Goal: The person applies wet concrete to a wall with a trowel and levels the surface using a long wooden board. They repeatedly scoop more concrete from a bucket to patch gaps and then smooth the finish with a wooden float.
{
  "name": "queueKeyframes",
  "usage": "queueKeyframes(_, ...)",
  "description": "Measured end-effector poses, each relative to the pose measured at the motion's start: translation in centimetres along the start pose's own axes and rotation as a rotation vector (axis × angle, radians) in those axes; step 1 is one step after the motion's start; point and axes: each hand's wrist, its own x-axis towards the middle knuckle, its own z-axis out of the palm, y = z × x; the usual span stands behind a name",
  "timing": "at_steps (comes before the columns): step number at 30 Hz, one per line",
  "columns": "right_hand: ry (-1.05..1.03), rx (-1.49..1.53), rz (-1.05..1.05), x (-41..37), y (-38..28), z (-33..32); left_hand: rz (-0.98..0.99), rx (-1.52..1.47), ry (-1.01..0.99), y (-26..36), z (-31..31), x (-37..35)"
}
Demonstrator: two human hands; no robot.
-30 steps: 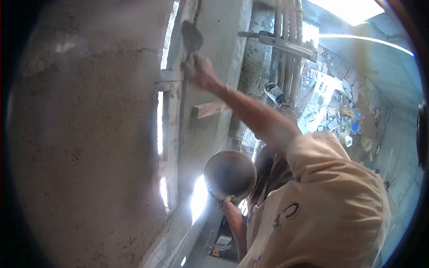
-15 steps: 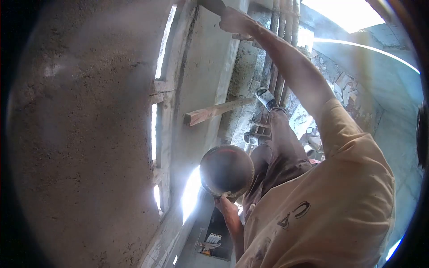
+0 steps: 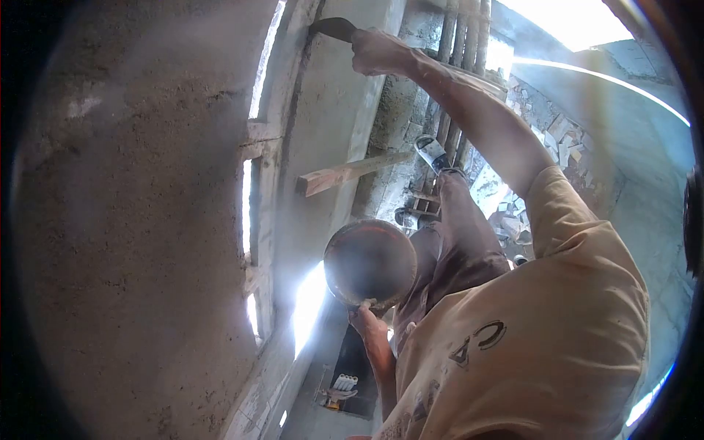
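Observation:
My right hand [image 3: 381, 53] is at the top of the view at the end of an outstretched arm, fingers wrapped round the handle of a trowel [image 3: 334, 28]. The trowel's dark blade lies against the edge of the frame strip [image 3: 297, 70] along the rough wall. Lower down, my left hand [image 3: 371, 323] grips the near rim of a round dark bucket [image 3: 370, 262], thumb over the edge. The bucket's mouth faces me and its inside is too dark and blurred to make out.
A rough plastered wall [image 3: 147, 220] fills the left side, with bright slit openings beside it. A wooden beam [image 3: 352, 174] juts out near my feet. Poles [image 3: 460, 44] and broken rubble [image 3: 561, 139] lie beyond. Below is a box with white tubes [image 3: 344, 382].
My right hand has come down a little in the view, bringing the trowel blade fully into sight against the frame edge. The bucket in my left hand has shifted slightly up and left.

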Motion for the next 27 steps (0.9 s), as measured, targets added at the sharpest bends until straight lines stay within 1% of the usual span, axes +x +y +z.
queueKeyframes(2, -0.001, -0.014, -0.004, -1.3, -1.1, 0.4, 0.653, 0.587, -0.197, -7.8, -3.3, 2.4)
queueKeyframes(4, 0.029, -0.002, -0.038, -2.4, -1.9, 1.0, 0.81, 0.719, -0.17, -7.2, -4.2, 1.8)
queueKeyframes(5, 0.018, -0.042, -0.039, -2.9, -2.4, 1.3, 0.888, 0.785, -0.156, -6.9, -4.5, 1.6)
queueKeyframes(7, -0.002, -0.121, -0.041, -4.1, -3.6, 1.6, 0.836, 0.61, -0.14, -7.3, -4.4, 1.8)
queueKeyframes(8, 0.018, -0.108, -0.07, -4.7, -3.8, 2.1, 0.808, 0.523, -0.133, -7.7, -4.5, 1.8)
queueKeyframes(10, 0.059, -0.084, -0.131, -5.7, -3.8, 3.8, 0.821, 0.575, -0.128, -8.5, -5.2, 2.1)
queueKeyframes(13, 0.038, -0.187, -0.161, -6.6, -4.2, 6.2, 0.842, 0.648, -0.123, -9.4, -6.3, 2.4)
queueKeyframes(14, 0.063, -0.197, -0.192, -7.1, -4.4, 7.1, 0.853, 0.657, -0.124, -9.7, -6.5, 2.4)
queueKeyframes(16, 0.114, -0.217, -0.258, -8.1, -5.0, 8.9, 0.879, 0.659, -0.128, -9.1, -6.7, 2.1)
queueKeyframes(17, 0.099, -0.228, -0.256, -8.7, -5.5, 9.8, 0.893, 0.653, -0.131, -8.5, -6.7, 1.9)
queueKeyframes(19, 0.074, -0.256, -0.254, -10.5, -7.2, 11.2, 0.647, 0.476, -0.138, -7.8, -6.2, 1.4)
queueKeyframes(21, 0.01, -0.252, -0.255, -12.2, -8.6, 12.6, 0.529, 0.425, -0.146, -8.2, -6.0, 1.4)
queueKeyframes(22, -0.02, -0.25, -0.256, -13.2, -9.2, 13.6, 0.534, 0.464, -0.151, -9.0, -6.4, 1.8)
queueKeyframes(24, 0.051, -0.284, -0.345, -15.4, -9.3, 17.0, 0.579, 0.53, -0.169, -10.8, -7.2, 2.5)
queueKeyframes(25, 0.088, -0.303, -0.386, -16.3, -9.6, 17.2, 0.616, 0.56, -0.183, -11.3, -7.7, 2.5)
queueKeyframes(27, 0.014, -0.123, -0.311, -17.4, -9.7, 15.9, 0.667, 0.574, -0.192, -12.2, -8.3, 2.8)
